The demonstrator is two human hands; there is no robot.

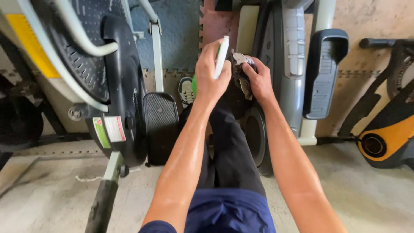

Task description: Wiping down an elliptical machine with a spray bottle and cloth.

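Observation:
My left hand grips a slim white bottle with a green part, held upright at the top middle of the head view. Just right of it, my right hand clutches a crumpled grey cloth. The bottle's upper end leans toward the cloth and almost touches it. Both forearms reach forward over my dark trouser leg. Below the hands a white and green shoe shows on the floor beside a black foot pedal.
A black and white exercise machine with a flywheel cover fills the left. A grey elliptical frame with a black pedal stands on the right. Farther right lies an orange and black machine. Foam mat tiles cover the far floor; concrete is nearer.

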